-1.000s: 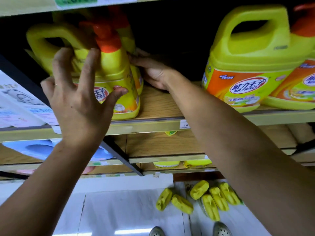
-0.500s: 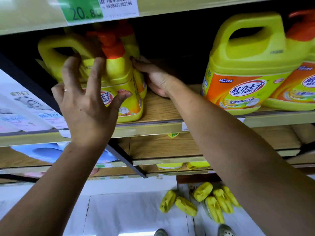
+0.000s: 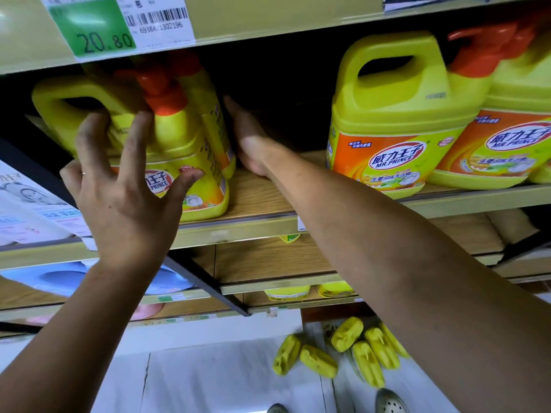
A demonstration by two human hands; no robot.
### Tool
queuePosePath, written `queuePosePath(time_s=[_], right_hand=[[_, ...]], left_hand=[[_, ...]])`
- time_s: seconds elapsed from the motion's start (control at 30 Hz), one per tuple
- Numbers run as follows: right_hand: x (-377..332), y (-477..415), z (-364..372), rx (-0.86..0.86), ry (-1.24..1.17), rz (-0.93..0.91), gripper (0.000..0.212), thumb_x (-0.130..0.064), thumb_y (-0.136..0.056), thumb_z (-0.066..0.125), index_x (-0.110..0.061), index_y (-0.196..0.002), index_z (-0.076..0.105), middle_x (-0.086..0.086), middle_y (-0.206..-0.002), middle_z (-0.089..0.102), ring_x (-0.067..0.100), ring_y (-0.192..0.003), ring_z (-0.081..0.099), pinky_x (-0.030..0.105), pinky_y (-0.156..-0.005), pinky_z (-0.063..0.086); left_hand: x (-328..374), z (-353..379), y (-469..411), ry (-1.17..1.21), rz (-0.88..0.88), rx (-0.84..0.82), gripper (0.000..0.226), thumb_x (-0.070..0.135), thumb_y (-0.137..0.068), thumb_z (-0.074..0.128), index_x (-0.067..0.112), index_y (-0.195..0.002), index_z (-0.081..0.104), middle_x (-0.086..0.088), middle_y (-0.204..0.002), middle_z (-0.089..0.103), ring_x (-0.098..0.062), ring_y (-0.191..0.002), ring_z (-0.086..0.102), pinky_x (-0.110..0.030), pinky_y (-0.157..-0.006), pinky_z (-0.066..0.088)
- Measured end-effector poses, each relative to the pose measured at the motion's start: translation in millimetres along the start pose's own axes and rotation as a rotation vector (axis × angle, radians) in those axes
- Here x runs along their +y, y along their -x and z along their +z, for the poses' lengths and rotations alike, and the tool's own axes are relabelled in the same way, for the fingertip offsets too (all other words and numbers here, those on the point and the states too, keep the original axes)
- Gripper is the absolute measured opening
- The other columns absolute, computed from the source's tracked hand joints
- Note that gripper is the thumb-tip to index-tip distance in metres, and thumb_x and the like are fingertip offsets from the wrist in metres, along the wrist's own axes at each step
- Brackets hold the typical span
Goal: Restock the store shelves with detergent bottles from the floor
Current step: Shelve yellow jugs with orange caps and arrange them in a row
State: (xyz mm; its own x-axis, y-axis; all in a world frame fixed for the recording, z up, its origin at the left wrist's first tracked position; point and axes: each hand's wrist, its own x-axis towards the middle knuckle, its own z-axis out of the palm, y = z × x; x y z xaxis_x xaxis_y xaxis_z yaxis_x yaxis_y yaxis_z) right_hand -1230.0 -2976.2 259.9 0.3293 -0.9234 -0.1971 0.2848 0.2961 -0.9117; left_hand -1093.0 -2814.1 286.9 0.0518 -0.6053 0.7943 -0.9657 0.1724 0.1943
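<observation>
Left hand splayed on front bottle; right hand, fingers straight and together, braces the side, likely squaring the row on shelf. Floor bottles wait.

Yellow detergent jugs stand on our wooden shelf; below us, smaller yellow bottles lie scattered on the pale floor.
</observation>
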Motion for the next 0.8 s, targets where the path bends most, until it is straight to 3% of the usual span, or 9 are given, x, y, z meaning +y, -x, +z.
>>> queuePosePath(time_s=[0.07,0.13,0.2,0.27,0.33,0.43,0.53,0.63,0.8], right_hand=[[-3,23,3,0.106,0.032,-0.059,0.059,-0.051,-0.105,0.033,-0.013,-0.149,0.044,0.008,-0.150,0.050,0.023,-0.135,0.048,0.034,-0.114,0.034],[7,69,-5,0.220,0.043,-0.217,0.050,-0.043,-0.105,0.039,-0.018,-0.149,0.044,-0.001,-0.149,0.049,0.017,-0.134,0.047,0.022,-0.100,0.037],[20,127,-17,0.184,0.047,-0.355,0.041,-0.032,-0.105,0.044,-0.017,-0.143,0.051,-0.006,-0.135,0.057,0.012,-0.127,0.052,0.015,-0.094,0.045],[31,177,-29,0.160,0.079,-0.370,0.035,-0.024,-0.101,0.051,-0.010,-0.133,0.059,-0.004,-0.125,0.065,0.015,-0.123,0.059,0.024,-0.103,0.049],[35,215,-51,0.265,0.097,-0.382,0.027,-0.018,-0.092,0.064,-0.008,-0.117,0.066,0.003,-0.112,0.071,0.021,-0.110,0.066,0.029,-0.094,0.053],[28,250,-97,0.577,0.081,-0.474,0.007,-0.012,-0.088,0.067,-0.013,-0.095,0.069,0.006,-0.091,0.069,0.019,-0.089,0.062,0.029,-0.075,0.052],[11,255,-141,0.839,0.124,-0.575,0.018,-0.005,-0.090,0.069,-0.019,-0.099,0.061,-0.003,-0.094,0.067,0.020,-0.092,0.060,0.038,-0.081,0.052],[1,247,-159,0.787,0.325,-0.509,0.033,-0.014,-0.090,0.071,-0.012,-0.121,0.061,0.003,-0.114,0.069,0.016,-0.102,0.067,0.028,-0.086,0.053],[-1,243,-169,0.759,0.628,-0.524,0.043,-0.030,-0.087,0.077,-0.017,-0.125,0.062,0.008,-0.121,0.065,0.008,-0.096,0.070,0.016,-0.079,0.054]], left_hand=[[2,-2,0,0.006,-0.014,-0.021,0.069,0.067,-0.087,0.064,0.031,-0.143,0.047,-0.023,-0.147,0.043,-0.020,-0.127,0.034,-0.047,-0.097,0.041],[5,-5,0,0.007,-0.022,-0.035,0.067,0.063,-0.088,0.065,0.030,-0.143,0.047,-0.024,-0.147,0.042,-0.023,-0.128,0.034,-0.046,-0.096,0.042],[10,-8,2,0.046,-0.019,-0.029,0.060,0.054,-0.091,0.067,0.027,-0.141,0.051,-0.025,-0.147,0.042,-0.028,-0.132,0.037,-0.047,-0.099,0.042],[20,-11,7,0.094,0.023,0.011,0.049,0.041,-0.093,0.069,0.020,-0.137,0.058,-0.025,-0.145,0.044,-0.038,-0.138,0.039,-0.052,-0.107,0.042],[37,-13,15,0.138,0.106,0.061,0.038,0.029,-0.094,0.069,0.012,-0.128,0.065,-0.026,-0.138,0.051,-0.041,-0.137,0.042,-0.053,-0.108,0.041],[72,-6,24,0.303,0.116,-0.028,0.032,0.026,-0.093,0.069,0.010,-0.121,0.069,-0.018,-0.124,0.059,-0.030,-0.118,0.057,-0.032,-0.100,0.046],[113,10,19,0.508,-0.043,-0.306,0.052,0.038,-0.086,0.076,0.016,-0.131,0.063,-0.009,-0.126,0.059,-0.017,-0.115,0.058,-0.018,-0.098,0.044],[156,34,12,0.628,-0.237,-0.575,0.085,0.050,-0.078,0.080,0.023,-0.150,0.044,-0.003,-0.144,0.053,-0.018,-0.127,0.055,-0.033,-0.105,0.049],[190,64,17,0.809,-0.414,-0.559,0.081,0.041,-0.084,0.078,0.021,-0.151,0.039,-0.002,-0.133,0.065,-0.018,-0.118,0.064,-0.040,-0.095,0.057]])
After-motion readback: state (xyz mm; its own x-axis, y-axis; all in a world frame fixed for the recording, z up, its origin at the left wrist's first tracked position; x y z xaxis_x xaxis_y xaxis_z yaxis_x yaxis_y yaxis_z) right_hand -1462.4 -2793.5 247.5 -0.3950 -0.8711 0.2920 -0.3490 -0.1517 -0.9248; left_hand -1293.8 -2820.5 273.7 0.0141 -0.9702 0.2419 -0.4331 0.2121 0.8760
